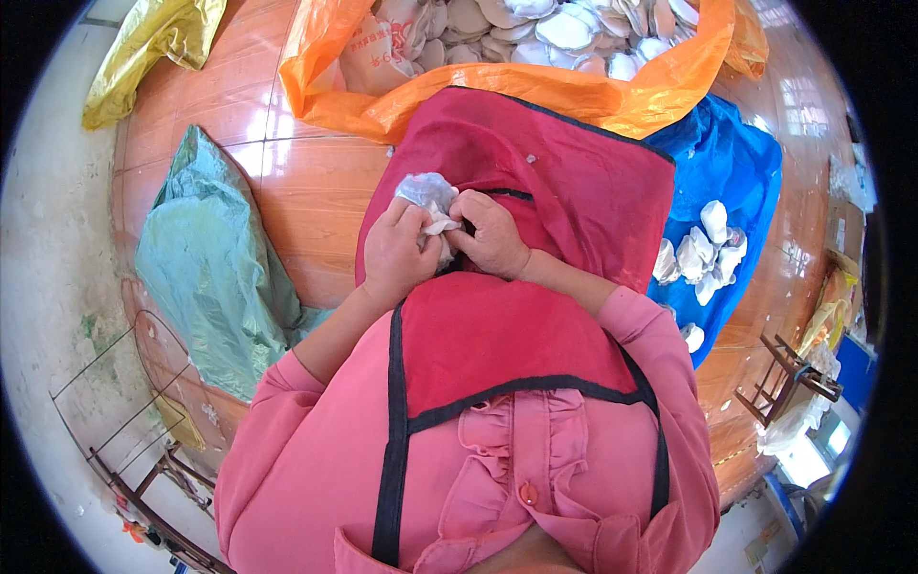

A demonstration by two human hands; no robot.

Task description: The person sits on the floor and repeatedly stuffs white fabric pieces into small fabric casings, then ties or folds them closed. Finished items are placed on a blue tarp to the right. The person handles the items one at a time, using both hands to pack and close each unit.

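Note:
A small whitish, crumpled bundle [429, 194] with a greyish, shiny top is held over my lap, its kind unclear. My left hand [397, 247] grips it from the left, fingers curled round its lower part. On its right side, my right hand [489, 231] pinches the edge with thumb and fingers bent. Part of the bundle hides behind the fingers. Beneath both hands spreads a dark red apron [593, 182] with black trim. Past it, a large open orange sack [402, 110] holds many flat, rounded white pieces [564, 31].
To the right, a blue sheet or sack [755, 163] bears several white bundles [706, 253]. A green sack [215, 268] lies at left, a yellow one [153, 53] at far left. A metal rack [124, 421] stands by the left wall, a small stool [789, 378] at right.

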